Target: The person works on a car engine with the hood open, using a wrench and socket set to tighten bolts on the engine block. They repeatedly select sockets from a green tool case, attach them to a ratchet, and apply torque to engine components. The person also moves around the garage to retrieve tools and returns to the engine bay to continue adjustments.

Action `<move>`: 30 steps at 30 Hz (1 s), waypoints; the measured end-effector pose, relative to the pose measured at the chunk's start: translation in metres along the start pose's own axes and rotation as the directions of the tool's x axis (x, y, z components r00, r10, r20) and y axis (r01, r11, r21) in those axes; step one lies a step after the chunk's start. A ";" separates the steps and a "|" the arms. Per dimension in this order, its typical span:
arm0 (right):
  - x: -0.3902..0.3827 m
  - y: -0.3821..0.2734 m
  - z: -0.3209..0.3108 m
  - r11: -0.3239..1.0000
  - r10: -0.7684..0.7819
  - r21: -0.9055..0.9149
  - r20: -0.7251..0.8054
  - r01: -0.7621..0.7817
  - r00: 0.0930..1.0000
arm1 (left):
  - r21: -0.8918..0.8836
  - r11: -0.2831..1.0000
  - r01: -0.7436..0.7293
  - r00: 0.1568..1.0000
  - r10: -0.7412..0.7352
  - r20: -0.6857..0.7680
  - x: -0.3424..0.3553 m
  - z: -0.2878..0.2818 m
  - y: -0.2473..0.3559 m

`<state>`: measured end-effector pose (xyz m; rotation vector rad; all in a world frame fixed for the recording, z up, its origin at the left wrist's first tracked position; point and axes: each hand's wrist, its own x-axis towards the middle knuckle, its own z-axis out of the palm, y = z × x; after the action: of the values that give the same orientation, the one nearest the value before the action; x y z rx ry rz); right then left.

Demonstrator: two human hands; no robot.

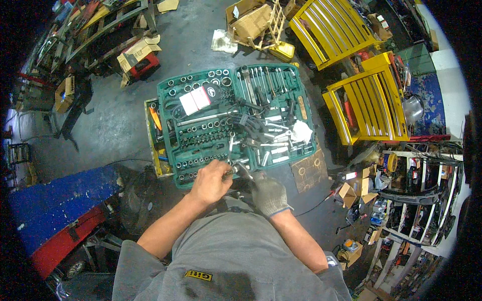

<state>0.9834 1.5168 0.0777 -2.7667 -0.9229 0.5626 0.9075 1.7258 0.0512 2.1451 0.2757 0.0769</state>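
Note:
My bare left hand (210,182) is at the near edge of an open green socket-set case (174,155), its fingers closed on a small metal piece that looks like a socket. Beside it my right hand (268,193), in a grey knitted work glove, is closed round a shiny metal tool (244,170), seemingly a ratchet. The two metal parts meet or nearly meet between my hands; the fingers hide the join. Rows of sockets (216,124) fill the case's left half. Wrenches (258,83) line its upper right, above a jumble of loose sockets and a black glove (253,125).
A white-and-red box (195,102) and a crumpled white cloth (301,132) lie on the case. Under its left side shows a yellow drawer (161,163). Yellow tool cabinets (369,105) stand at right, with cluttered shelves (416,200) nearer. A blue-and-red panel (60,205) is at left.

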 end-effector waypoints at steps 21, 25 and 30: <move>0.002 -0.006 0.006 0.996 0.068 0.065 0.016 -0.069 0.998 | 0.014 0.998 -0.069 0.997 0.070 -0.042 -0.004 0.005 -0.009; 0.002 -0.006 0.010 0.995 0.067 0.074 0.036 -0.070 0.997 | 0.015 1.000 -0.025 0.999 0.026 -0.041 -0.006 0.005 -0.011; 0.002 -0.007 0.010 0.995 0.073 0.067 0.048 -0.076 0.996 | 0.029 1.000 0.008 0.999 -0.006 -0.046 -0.007 0.008 -0.017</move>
<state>0.9769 1.5241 0.0702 -2.7471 -0.7966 0.6585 0.8990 1.7264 0.0328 2.1733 0.3128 0.1186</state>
